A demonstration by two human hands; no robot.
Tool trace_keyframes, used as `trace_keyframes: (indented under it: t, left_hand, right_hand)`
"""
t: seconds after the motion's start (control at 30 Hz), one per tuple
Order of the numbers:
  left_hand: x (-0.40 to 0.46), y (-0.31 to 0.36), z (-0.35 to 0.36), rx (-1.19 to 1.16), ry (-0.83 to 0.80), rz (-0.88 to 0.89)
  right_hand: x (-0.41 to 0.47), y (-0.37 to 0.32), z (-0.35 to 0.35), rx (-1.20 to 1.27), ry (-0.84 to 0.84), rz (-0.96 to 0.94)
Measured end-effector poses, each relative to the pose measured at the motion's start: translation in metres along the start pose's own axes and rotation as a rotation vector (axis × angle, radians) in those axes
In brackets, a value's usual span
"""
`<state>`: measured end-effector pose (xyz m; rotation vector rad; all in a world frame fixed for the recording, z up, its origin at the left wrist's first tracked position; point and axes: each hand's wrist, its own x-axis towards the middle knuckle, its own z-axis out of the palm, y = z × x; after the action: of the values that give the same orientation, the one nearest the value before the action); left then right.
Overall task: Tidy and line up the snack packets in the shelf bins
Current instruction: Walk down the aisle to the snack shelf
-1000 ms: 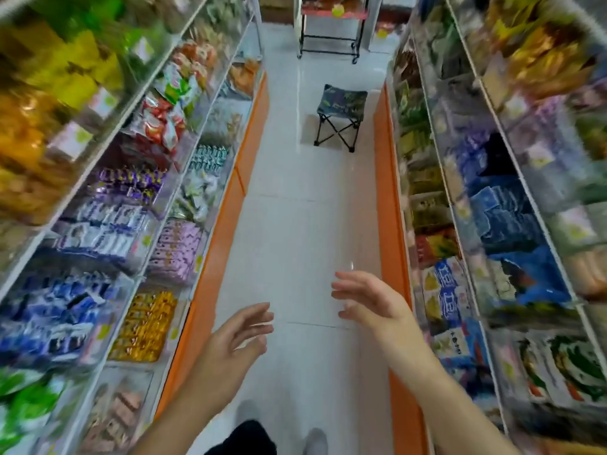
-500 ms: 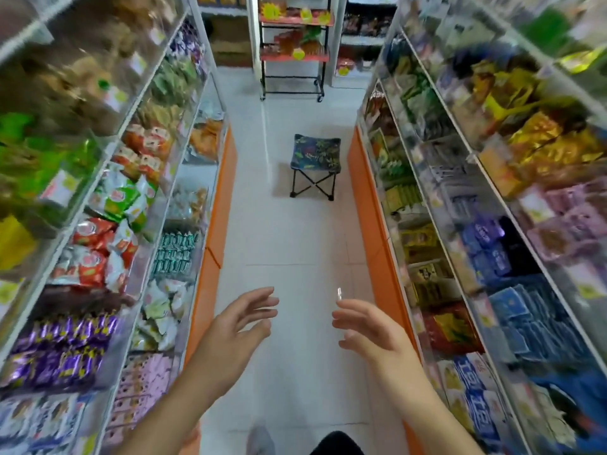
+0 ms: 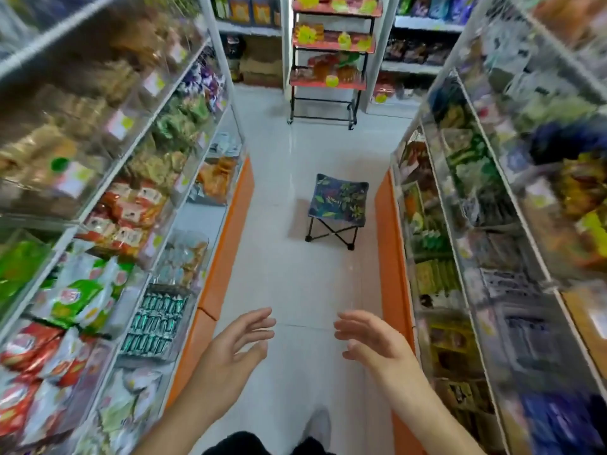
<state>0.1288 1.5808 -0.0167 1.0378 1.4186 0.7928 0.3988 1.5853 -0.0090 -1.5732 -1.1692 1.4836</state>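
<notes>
White floor tiles (image 3: 295,284) lie under your left hand (image 3: 230,353) and right hand (image 3: 377,343) — both spread wide, holding nothing — while the snack packets (image 3: 124,215) sit in shelf bins (image 3: 157,320) either side of the aisle.

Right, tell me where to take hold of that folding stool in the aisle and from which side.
Take the folding stool by the near edge of its fabric seat, coming from above and from the person's side. The seat lies flat and open on top, while the crossed black legs underneath are thin and splayed. Both hands, left hand and right hand, are empty, but the stool stands farther down the aisle.
</notes>
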Motion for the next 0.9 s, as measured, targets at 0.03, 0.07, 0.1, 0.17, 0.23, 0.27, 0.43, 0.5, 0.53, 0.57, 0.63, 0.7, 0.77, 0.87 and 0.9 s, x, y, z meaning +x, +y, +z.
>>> trace_keyframes:
  t: [0.03, 0.07, 0.1, 0.17, 0.23, 0.27, 0.43, 0.5, 0.53, 0.57, 0.63, 0.7, 0.77, 0.87, 0.9]
  left_hand:
    - [0.015, 0.005, -0.002, -0.006, 0.014, -0.014]
    - [0.03, 0.009, -0.005, -0.021, 0.03, -0.026]
    - [0.046, 0.013, -0.009, -0.035, 0.048, -0.035]
    - [0.081, 0.023, -0.019, -0.043, 0.084, -0.035]
    - [0.123, 0.032, -0.032, -0.04, 0.091, -0.032]
    - [0.146, 0.037, -0.039, -0.041, 0.089, -0.03]
    - [0.269, 0.08, -0.076, -0.043, 0.041, -0.01]
    - [0.315, 0.108, -0.089, -0.04, 0.003, 0.004]
    - [0.34, 0.122, -0.094, -0.035, -0.018, 0.018]
    - [0.364, 0.137, -0.1, -0.023, -0.034, 0.027]
    - [0.413, 0.165, -0.107, 0.006, -0.05, 0.05]
    - [0.461, 0.19, -0.111, 0.019, -0.063, 0.079]
    - [0.506, 0.21, -0.111, 0.031, -0.08, 0.095]
    - [0.573, 0.228, -0.107, 0.049, -0.074, 0.092]
    - [0.593, 0.232, -0.105, 0.049, -0.068, 0.085]
  right_hand:
    - [0.025, -0.015, -0.003, -0.023, -0.021, -0.013]
    - [0.05, -0.031, -0.005, -0.033, -0.043, -0.025]
    - [0.074, -0.045, -0.005, -0.035, -0.06, -0.04]
    - [0.122, -0.072, -0.001, -0.036, -0.079, -0.069]
    - [0.169, -0.095, 0.005, -0.051, -0.098, -0.083]
    - [0.193, -0.106, 0.009, -0.057, -0.106, -0.087]
    - [0.295, -0.145, 0.028, -0.041, -0.042, -0.08]
    - [0.328, -0.161, 0.03, -0.006, -0.015, -0.066]
    - [0.344, -0.168, 0.03, 0.006, -0.003, -0.06]
    - [0.361, -0.175, 0.029, 0.008, 0.014, -0.049]
    - [0.392, -0.184, 0.024, 0.013, 0.045, -0.024]
    - [0.423, -0.192, 0.015, 0.025, 0.064, 0.002]
    - [0.457, -0.197, 0.006, 0.032, 0.071, 0.015]
    - [0.518, -0.204, -0.01, 0.04, 0.065, 0.039]
    - [0.541, -0.207, -0.016, 0.037, 0.057, 0.041]
